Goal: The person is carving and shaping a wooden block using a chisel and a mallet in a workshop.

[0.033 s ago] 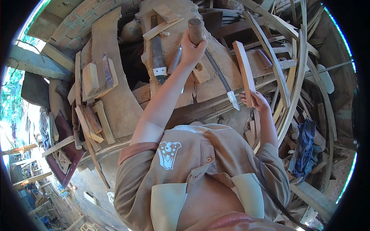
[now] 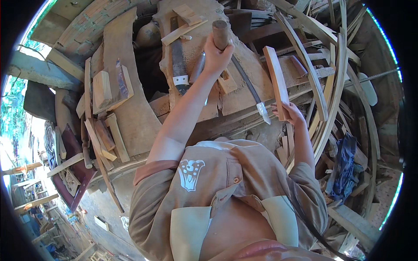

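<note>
My left hand [image 2: 217, 56] is closed round a thick round piece of wood [image 2: 220, 35], whose flat end points up; whether it is a mallet or handle I cannot tell. Beneath that wrist a small pale wood block [image 2: 227, 82] with a slot lies on the dusty bench [image 2: 257, 65]. My right hand [image 2: 291, 113] grips the lower end of a long squared wooden bar [image 2: 275, 82], tilted over the bench's right side. Between the two hands lies a dark metal bar [image 2: 244, 78] with a pale wrapped end. A long dark blade [image 2: 177, 56] rests left of my left forearm.
Wood offcuts [image 2: 185, 28] sit at the bench's far side. A second slab [image 2: 126, 82] on the left carries blocks and sticks. Long curved strips [image 2: 335, 87] are stacked at right, near a dark blue cloth [image 2: 342, 167]. A dark gap [image 2: 150, 65] separates the slabs.
</note>
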`<state>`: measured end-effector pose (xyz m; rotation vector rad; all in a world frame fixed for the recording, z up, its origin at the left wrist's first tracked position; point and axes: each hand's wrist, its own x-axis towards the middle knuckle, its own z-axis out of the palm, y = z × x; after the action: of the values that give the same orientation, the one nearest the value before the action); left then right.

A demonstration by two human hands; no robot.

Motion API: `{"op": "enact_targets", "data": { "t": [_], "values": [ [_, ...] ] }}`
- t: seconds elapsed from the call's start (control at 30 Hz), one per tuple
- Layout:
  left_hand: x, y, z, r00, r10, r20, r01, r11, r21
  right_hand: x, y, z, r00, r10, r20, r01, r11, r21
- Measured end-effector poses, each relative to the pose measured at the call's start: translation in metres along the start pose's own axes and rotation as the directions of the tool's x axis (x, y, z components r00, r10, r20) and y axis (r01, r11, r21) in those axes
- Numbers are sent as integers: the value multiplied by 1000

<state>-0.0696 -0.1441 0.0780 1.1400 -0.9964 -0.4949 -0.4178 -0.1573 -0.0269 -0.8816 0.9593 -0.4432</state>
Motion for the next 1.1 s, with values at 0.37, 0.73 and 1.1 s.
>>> {"op": "enact_targets", "data": {
  "t": [0.37, 0.73, 1.1],
  "values": [
    [0, 6, 3, 995, 99, 5, -99, 994, -43, -19, -24, 64, 774, -550, -315, -258, 181, -949],
    [-1, 3, -3, 998, 62, -15, -63, 994, -91, -8, -40, 53, 964, -59, -258, -122, 766, -631],
    [-3, 5, -2, 999, 53, -13, -54, 996, -69, -72, -193, 114, 873, -472, 125, 481, 788, -384]
  ]
}}
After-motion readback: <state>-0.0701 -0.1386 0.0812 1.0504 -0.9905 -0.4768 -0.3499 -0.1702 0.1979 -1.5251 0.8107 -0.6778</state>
